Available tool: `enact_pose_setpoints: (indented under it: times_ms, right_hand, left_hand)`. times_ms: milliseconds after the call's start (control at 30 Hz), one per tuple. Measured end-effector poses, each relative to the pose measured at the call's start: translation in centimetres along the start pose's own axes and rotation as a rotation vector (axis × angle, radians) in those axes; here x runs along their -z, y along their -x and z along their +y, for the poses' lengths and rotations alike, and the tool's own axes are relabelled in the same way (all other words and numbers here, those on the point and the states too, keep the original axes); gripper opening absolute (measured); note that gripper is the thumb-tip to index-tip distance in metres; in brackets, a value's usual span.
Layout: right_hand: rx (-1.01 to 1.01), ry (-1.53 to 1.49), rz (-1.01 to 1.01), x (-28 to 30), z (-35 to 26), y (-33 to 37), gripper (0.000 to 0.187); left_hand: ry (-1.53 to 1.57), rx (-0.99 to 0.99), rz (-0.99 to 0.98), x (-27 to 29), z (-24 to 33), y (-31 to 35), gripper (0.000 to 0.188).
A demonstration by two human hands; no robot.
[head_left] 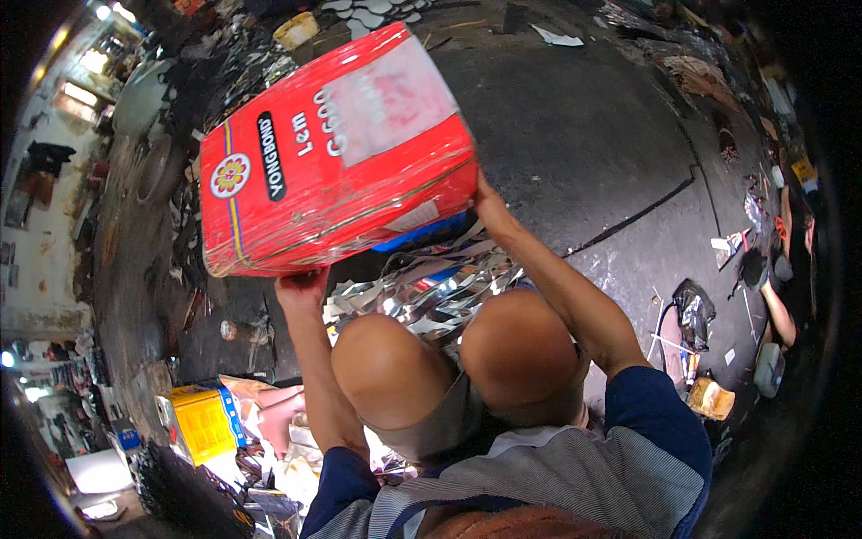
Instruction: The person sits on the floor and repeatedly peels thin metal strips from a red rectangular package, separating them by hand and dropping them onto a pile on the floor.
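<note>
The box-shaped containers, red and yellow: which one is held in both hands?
The red container, held between the left hand and the right hand. The yellow container is apart at the picture's lower left, touched by neither hand.

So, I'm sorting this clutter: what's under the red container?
Past the lower edge of the red container, part of a blue object and shiny strips show. It hides whatever lies farther under.
</note>
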State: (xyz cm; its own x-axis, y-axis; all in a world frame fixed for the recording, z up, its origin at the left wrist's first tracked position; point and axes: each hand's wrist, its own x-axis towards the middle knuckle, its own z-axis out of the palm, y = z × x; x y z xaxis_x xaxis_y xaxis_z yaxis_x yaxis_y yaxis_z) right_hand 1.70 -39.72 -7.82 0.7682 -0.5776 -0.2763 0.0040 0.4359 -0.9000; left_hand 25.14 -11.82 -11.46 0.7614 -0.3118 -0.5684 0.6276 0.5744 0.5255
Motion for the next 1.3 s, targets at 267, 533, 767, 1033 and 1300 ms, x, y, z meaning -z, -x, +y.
enact_pose_setpoints:
  times_ms: [267, 533, 767, 1033, 1300]
  right_hand:
    - [0.130, 0.294, 0.044, 0.8, 2.1, -2.4, 0.093]
    - [0.214, 0.085, 0.189, 0.3, 2.0, -3.1, 0.086]
    - [0.121, 0.018, 0.161, 3.7, 6.8, -6.2, 0.082]
    - [0.147, -0.335, 0.048, 3.2, 3.6, -3.5, 0.081]
    - [0.080, -0.283, 0.042, 2.7, 4.8, -3.3, 0.058]
  left_hand:
    - [-0.006, -0.051, -0.028, -2.7, -1.3, 0.7, 0.054]
    - [-0.057, -0.116, 0.055, -2.2, -1.5, 0.1, 0.052]
    - [-0.050, -0.157, 0.034, -2.5, -2.6, 0.6, 0.053]
    - [-0.063, -0.177, -0.138, 3.7, -8.8, -3.0, 0.067]
    - [-0.369, -0.274, -0.269, 4.2, -14.8, -5.3, 0.042]
